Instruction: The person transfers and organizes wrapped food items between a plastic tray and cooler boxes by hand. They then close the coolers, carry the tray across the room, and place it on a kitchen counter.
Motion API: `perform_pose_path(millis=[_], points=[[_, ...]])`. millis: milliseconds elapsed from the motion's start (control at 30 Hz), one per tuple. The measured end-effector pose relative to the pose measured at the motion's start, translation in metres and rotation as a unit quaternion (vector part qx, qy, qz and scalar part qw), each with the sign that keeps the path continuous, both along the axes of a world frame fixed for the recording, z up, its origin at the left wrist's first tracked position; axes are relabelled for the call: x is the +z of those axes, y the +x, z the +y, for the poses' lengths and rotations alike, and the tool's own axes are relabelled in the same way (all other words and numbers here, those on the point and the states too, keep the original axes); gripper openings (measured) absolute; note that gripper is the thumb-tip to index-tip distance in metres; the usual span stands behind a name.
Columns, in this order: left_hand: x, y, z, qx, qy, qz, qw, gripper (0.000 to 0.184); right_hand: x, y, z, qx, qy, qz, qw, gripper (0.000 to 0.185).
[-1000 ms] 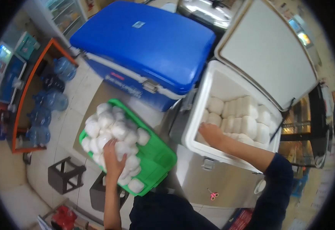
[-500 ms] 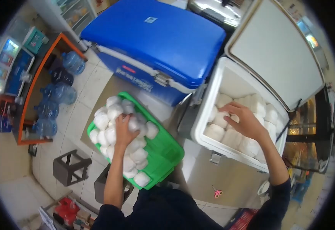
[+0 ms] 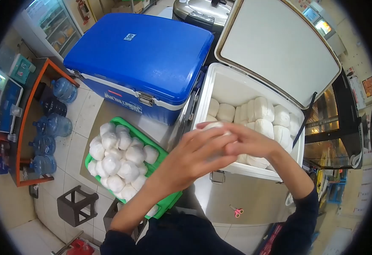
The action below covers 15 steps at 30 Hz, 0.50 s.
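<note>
My left hand (image 3: 196, 155) has reached across to the near left corner of the open white-lined cooler (image 3: 232, 78). There it meets my right hand (image 3: 252, 142). Between their curled fingers shows the top of a white rounded bundle (image 3: 216, 125); most of it is hidden by the hands, and the left fingers are a little blurred. Below and behind the hands, the cooler holds stacked white bundles (image 3: 264, 108). To the left, a green crate (image 3: 169, 204) carries a heap of similar white bundles (image 3: 128, 170) that look wrapped in clear plastic.
A closed blue cooler (image 3: 143, 55) stands behind the crate. The open cooler's lid (image 3: 279, 46) leans back. Pink scissors (image 3: 237, 211) lie on the metal surface in front. Dark stools (image 3: 77, 206) and large water bottles (image 3: 58, 125) stand on the left.
My left hand has left the heap in the crate and moved right to the cooler. My right hand has shifted slightly left to meet it, with a white bundle between them. The view has shifted.
</note>
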<state>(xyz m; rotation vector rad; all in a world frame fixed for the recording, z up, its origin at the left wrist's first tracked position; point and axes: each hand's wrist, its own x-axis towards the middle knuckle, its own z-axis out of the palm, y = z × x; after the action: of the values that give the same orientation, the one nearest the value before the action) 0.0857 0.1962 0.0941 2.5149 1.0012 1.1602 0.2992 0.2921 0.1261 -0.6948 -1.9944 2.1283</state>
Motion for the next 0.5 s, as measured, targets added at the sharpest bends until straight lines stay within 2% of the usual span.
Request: perform_pose_path(millis=[33,67,100,133,167,200,233,267,300,367,433,467,500], points=[[-0.002,0.009,0.012,0.001,-0.001,-0.002,1.0,0.063,-0.011,0.013,0.006,-0.013,0.004,-0.011,1.0,0.066],[-0.006,0.017,0.023,-0.023,-0.025,-0.054,0.998,0.068,-0.012,0.027,0.01,-0.012,0.003,-0.014,1.0,0.066],[-0.005,0.021,0.029,-0.047,-0.048,-0.105,0.992,0.073,-0.007,0.033,0.014,-0.043,-0.013,-0.038,0.998,0.064],[-0.002,0.018,0.027,-0.048,-0.048,-0.106,0.992,0.073,-0.001,0.034,0.017,-0.075,-0.03,-0.061,0.995,0.061],[0.003,0.01,0.022,-0.024,-0.067,-0.15,0.986,0.071,0.009,0.034,0.023,-0.093,-0.016,-0.17,0.981,0.064],[0.006,0.001,0.016,0.001,-0.085,-0.194,0.977,0.07,0.005,0.03,0.029,-0.094,-0.016,-0.171,0.981,0.064],[-0.003,-0.013,0.006,0.027,-0.107,-0.214,0.97,0.074,-0.006,0.026,0.037,-0.073,0.016,-0.267,0.961,0.068],[-0.013,-0.027,-0.006,0.059,-0.135,-0.237,0.96,0.071,-0.02,0.022,0.043,-0.053,0.046,-0.36,0.93,0.072],[-0.025,-0.04,-0.021,0.091,-0.164,-0.259,0.948,0.068,-0.047,0.019,0.051,-0.015,0.067,-0.37,0.927,0.075],[-0.063,-0.066,-0.057,0.222,-0.265,-0.282,0.895,0.061,-0.119,0.012,0.057,0.057,0.107,-0.363,0.924,0.079],[-0.103,-0.102,-0.099,0.304,-0.351,-0.171,0.869,0.058,-0.183,0.006,0.058,0.097,0.127,-0.343,0.926,0.08],[-0.122,-0.113,-0.12,0.315,-0.351,-0.169,0.865,0.058,-0.211,0.005,0.062,0.152,0.194,-0.325,0.913,0.075],[-0.14,-0.125,-0.147,0.345,-0.342,-0.114,0.867,0.058,-0.234,-0.001,0.063,0.21,0.259,-0.297,0.895,0.07]])
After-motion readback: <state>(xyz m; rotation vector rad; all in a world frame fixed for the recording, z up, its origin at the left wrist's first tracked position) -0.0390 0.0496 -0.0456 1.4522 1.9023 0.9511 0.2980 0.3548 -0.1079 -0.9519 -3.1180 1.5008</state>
